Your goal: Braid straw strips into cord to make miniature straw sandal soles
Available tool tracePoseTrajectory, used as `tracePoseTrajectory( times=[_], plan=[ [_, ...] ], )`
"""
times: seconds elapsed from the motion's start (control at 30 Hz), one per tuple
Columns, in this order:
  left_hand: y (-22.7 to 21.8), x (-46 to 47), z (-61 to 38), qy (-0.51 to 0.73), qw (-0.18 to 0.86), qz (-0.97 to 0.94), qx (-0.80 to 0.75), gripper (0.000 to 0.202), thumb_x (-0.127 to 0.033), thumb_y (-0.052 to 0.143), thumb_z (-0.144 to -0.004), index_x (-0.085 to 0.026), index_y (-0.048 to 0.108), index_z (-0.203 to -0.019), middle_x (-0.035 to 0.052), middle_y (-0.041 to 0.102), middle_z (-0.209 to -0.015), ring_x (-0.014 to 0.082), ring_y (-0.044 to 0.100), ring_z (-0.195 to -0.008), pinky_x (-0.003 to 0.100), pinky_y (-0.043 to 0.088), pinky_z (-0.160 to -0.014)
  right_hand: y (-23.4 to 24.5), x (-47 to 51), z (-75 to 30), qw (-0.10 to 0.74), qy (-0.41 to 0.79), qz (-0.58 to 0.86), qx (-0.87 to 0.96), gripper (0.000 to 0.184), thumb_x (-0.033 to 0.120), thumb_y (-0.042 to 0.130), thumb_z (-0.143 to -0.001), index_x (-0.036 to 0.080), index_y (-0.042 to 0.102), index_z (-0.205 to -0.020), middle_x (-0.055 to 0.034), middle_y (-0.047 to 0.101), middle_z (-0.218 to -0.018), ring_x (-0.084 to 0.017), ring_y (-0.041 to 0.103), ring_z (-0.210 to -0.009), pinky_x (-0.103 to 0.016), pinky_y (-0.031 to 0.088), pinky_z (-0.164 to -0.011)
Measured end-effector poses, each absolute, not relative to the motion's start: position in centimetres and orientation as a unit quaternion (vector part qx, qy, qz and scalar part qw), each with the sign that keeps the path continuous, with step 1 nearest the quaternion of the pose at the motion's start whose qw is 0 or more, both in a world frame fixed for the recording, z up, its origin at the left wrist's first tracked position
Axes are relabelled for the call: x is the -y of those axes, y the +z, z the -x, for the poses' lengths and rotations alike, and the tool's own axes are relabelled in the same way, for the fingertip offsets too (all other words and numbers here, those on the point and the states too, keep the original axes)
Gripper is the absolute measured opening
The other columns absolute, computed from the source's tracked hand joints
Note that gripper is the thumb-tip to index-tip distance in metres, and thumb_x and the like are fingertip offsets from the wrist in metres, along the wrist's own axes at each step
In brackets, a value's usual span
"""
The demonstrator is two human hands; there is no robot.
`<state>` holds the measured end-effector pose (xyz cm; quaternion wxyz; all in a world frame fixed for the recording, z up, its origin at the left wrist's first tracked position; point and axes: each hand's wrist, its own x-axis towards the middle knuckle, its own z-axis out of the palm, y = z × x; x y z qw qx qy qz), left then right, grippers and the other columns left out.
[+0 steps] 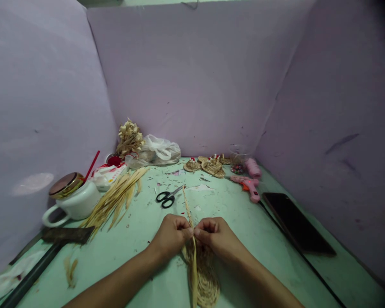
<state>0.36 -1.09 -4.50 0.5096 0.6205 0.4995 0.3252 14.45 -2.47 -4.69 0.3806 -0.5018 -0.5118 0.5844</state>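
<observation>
We can read no words or numbers; the red print on the white packet (108, 176) is too small.

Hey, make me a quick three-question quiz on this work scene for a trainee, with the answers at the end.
1. True or false: the scissors lie farther from the person than the left hand and right hand.
2. Which of these lies closest to the dark phone? A) white mug, B) pink glue gun, C) hammer.
3. Fill the gap: the fingertips of both hands meet, pinching a straw ____.

Key:
1. True.
2. B.
3. Braid.
</observation>
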Motion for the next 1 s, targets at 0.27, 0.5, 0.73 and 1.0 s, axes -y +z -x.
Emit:
tracePoseTrajectory(
  times=[0.27,0.5,0.73,1.0],
  plan=[
    [-3.9,0.9,-0.1,0.318,0.546,-0.588,-0.505,0.020,-0.029,0.058,-0.052,-0.012,0.050,-0.045,-0.0045,0.037,-0.040,0.0056,0.027,-0.043,0.021,0.020,-0.043,-4.0,2.6,-14.5,0.358,0.623,0.480,0.504,0.014,0.024,0.063,-0.056,0.012,0.056,-0.053,0.0035,0.049,-0.042,-0.004,0.037,-0.037,-0.018,0.024,-0.039],
    [-4.3,1.7,-0.6,0.341,0.499,-0.615,-0.507,0.018,-0.024,0.052,-0.060,-0.012,0.050,-0.046,-0.0020,0.045,-0.044,0.0075,0.036,-0.045,0.021,0.027,-0.046,-4.2,2.9,-14.3,0.365,0.674,0.477,0.431,0.018,0.026,0.064,-0.057,0.014,0.051,-0.058,0.0042,0.050,-0.041,-0.005,0.041,-0.034,-0.016,0.026,-0.037],
    [-3.9,1.6,-0.5,0.332,0.569,-0.597,-0.459,0.020,-0.028,0.055,-0.062,-0.011,0.057,-0.052,0.0000,0.053,-0.048,0.0062,0.034,-0.044,0.021,0.025,-0.045,-3.3,3.0,-14.9,0.367,0.715,0.456,0.383,0.014,0.021,0.064,-0.059,0.011,0.054,-0.056,0.0007,0.055,-0.049,-0.001,0.033,-0.036,-0.015,0.022,-0.036],
    [-3.7,1.6,-0.6,0.336,0.573,-0.575,-0.477,0.016,-0.024,0.055,-0.058,-0.011,0.054,-0.050,-0.0018,0.047,-0.044,0.0062,0.032,-0.044,0.021,0.023,-0.044,-3.4,2.7,-14.7,0.370,0.659,0.507,0.415,0.017,0.022,0.067,-0.052,0.013,0.053,-0.058,0.0017,0.055,-0.047,-0.003,0.037,-0.035,-0.017,0.026,-0.037]
  ],
)
